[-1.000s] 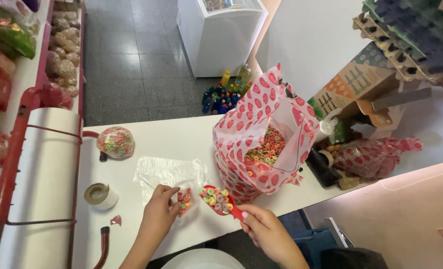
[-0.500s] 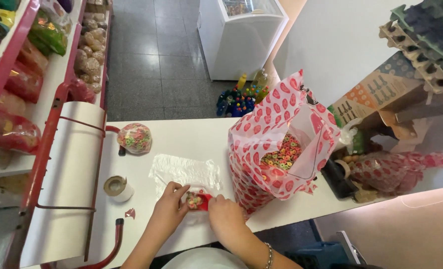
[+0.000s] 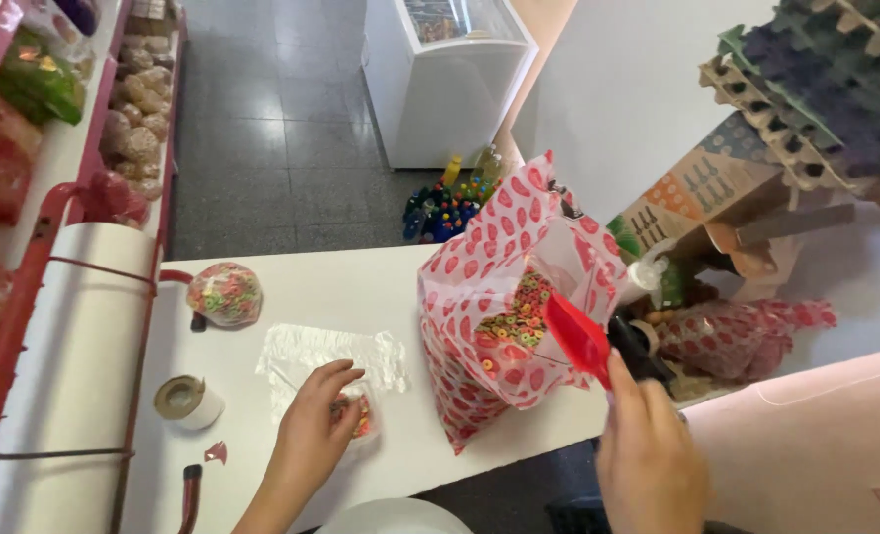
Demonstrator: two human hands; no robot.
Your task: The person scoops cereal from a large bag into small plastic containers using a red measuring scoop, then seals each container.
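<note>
My left hand rests on a small clear plastic bag with colourful cereal rings in it, flat on the white counter. More clear bags lie just behind it. My right hand holds a red scoop up at the mouth of a big red-and-white patterned bag that stands open and holds colourful cereal rings. The scoop looks empty.
A tied bag of cereal rings and a roll of tape sit on the counter's left side. A large white paper roll on a red holder runs along the left edge. Cardboard boxes, egg trays and a filled red bag crowd the right.
My right hand has carried the red scoop from the small bag over to the big patterned bag's mouth. The cereal it held is now in the small bag under my left hand.
</note>
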